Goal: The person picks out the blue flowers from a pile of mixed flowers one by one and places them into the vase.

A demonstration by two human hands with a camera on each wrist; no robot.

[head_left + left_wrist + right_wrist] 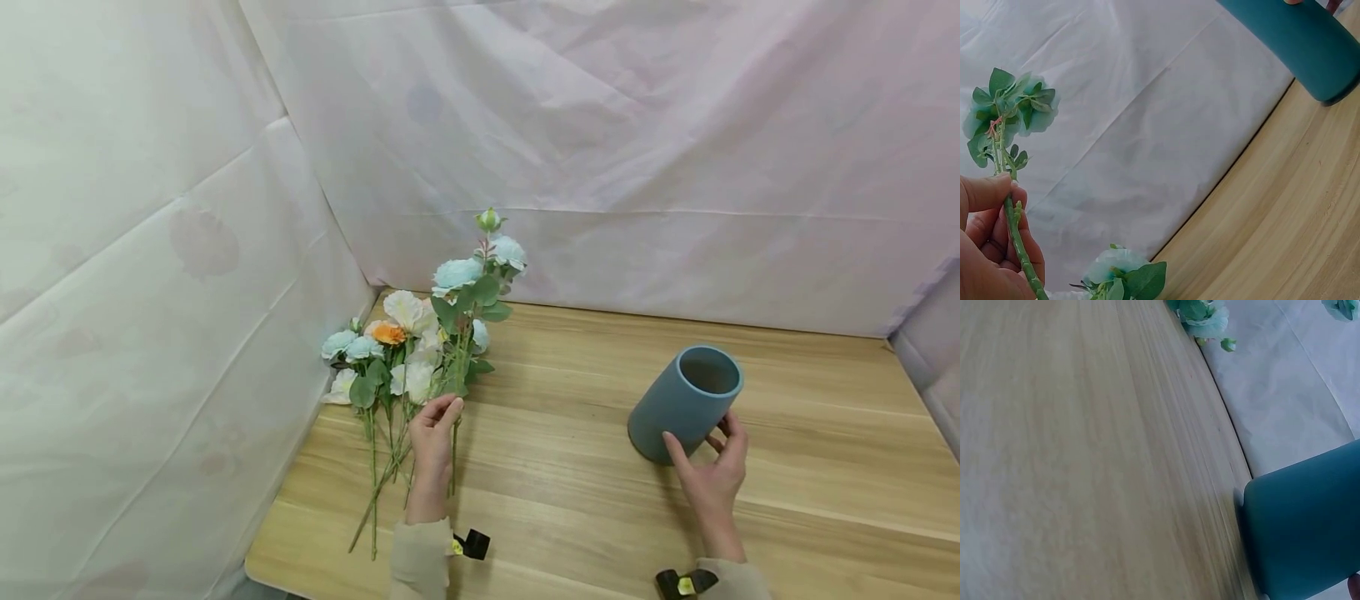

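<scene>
My left hand (433, 437) pinches the green stem of a light-blue artificial flower (457, 273) between thumb and fingers. That stem stands upright, with leaves, blue blooms and a green bud at its top; the left wrist view shows the stem (1020, 250) running down past the palm. With thumb on one side and fingers on the other, my right hand (716, 487) grips a blue-grey cylindrical vase (678, 408) low down. The vase's mouth faces up toward the head camera, and no flower shows in it. Whether its base fully touches the table cannot be told.
Several artificial flowers lie on the wooden table (555, 483) at the left, among them white blooms (405, 311), an orange bloom (388, 333) and blue blooms (364, 348), their stems crossing toward the front. Pale cloth (600, 150) hangs behind the table and along its sides.
</scene>
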